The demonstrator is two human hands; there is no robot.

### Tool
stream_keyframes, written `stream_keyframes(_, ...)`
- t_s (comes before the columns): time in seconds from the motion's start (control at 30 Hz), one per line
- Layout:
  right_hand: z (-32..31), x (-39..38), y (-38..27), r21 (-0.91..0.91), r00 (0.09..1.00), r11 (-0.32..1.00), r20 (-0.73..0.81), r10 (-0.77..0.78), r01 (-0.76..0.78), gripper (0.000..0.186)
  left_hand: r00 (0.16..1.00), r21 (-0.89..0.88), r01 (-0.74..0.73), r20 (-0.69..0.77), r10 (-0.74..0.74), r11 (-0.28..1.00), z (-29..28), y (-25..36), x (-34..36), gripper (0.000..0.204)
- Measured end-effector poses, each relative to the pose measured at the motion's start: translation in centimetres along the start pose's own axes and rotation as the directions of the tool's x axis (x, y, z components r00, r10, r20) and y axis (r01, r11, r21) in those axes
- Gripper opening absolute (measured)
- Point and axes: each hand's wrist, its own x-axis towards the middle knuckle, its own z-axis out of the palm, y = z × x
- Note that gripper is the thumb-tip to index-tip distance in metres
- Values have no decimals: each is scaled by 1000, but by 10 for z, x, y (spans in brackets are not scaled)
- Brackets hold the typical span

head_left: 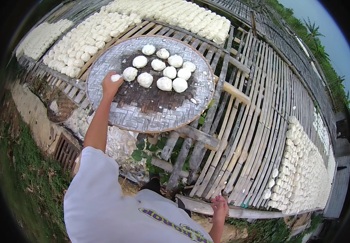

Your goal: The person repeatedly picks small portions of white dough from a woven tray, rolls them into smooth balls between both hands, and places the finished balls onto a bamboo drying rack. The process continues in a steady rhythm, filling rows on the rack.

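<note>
At the left rim of a large round woven bamboo tray [130, 115], my left hand [111, 84] is closed around a white dough-like lump [115, 77]. Its fingers partly cover the lump. Several more rounded white lumps [164, 84] lie together on the tray's middle and far part, the nearest one [129, 74] just right of my fingers. Down by the near edge of the bamboo rack, my right hand [219, 207] is held low with its fingers loosely bent and apart. I see nothing in it.
The tray rests on a slatted bamboo rack [240, 137] with wide gaps. Rows of white lumps cover the rack at the far left [82, 44] and right [304, 170]. A stone ledge [33, 107], a rusty grate [66, 150] and grass [29, 182] lie at the left.
</note>
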Motion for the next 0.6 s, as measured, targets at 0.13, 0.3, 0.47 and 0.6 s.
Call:
stream_keyframes(0.13,49,-15,-40,105,994,994,102,-24,13,47,869,-793,483,487,-90,372,-36,52,-35,49)
stream_keyframes(0.3,167,-38,-118,221,901,975,418,-120,28,51,625,-742,655,637,451,140,-50,161,-149,54)
stream_keyframes(0.47,219,-83,-174,552,703,769,683,-195,-323,77,107,-886,11,462,880,464,-31,240,-251,91)
stream_keyframes(0.6,198,-93,-184,663,869,676,490,-66,-322,77,428,-861,0,459,779,508,-34,280,-329,83)
